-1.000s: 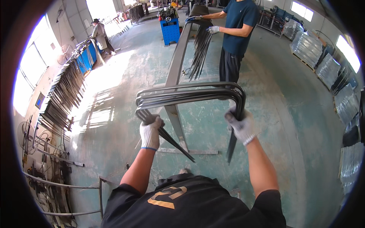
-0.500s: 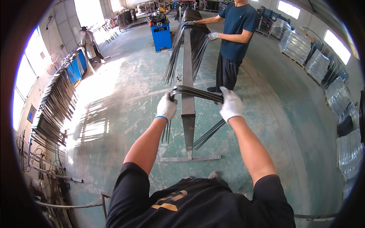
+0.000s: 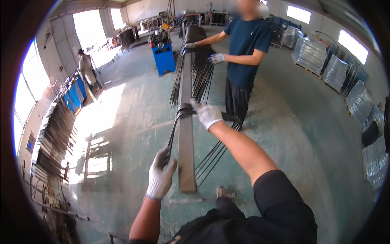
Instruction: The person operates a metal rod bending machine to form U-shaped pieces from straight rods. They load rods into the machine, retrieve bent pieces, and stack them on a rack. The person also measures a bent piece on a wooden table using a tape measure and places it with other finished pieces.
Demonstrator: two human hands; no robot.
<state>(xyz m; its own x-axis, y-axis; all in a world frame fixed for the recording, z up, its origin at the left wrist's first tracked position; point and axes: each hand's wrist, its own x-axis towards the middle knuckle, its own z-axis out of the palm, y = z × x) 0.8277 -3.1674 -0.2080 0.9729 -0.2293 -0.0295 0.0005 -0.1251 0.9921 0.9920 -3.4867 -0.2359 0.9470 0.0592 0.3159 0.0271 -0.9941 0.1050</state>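
A bundle of thin black bent rods [image 3: 185, 108] hangs over a long grey metal beam [image 3: 187, 166], its legs dropping on both sides. My left hand [image 3: 161, 174], in a white knit glove, is closed round the rods' left legs, low beside the beam. My gloved right hand [image 3: 209, 115] is closed at the bundle just right of the beam, thumb stretched along it, other fingers mostly hidden. From behind this hand, the right legs slant down beneath my forearm. Farther along the beam hangs a dense row of similar black rods [image 3: 201, 69].
A co-worker in a dark blue shirt [image 3: 248, 40] stands right of the beam, gloved hands at the far rods. A blue machine stand [image 3: 164, 59] is behind. Rods hang on a rack [image 3: 55, 130] at left, where another person stands. Wrapped pallets [image 3: 310, 53] line the right wall.
The bundle has moved away from me and down onto the beam. My left hand has slid lower along its left legs; my right hand has moved left, nearer the beam. A foot now shows farther forward.
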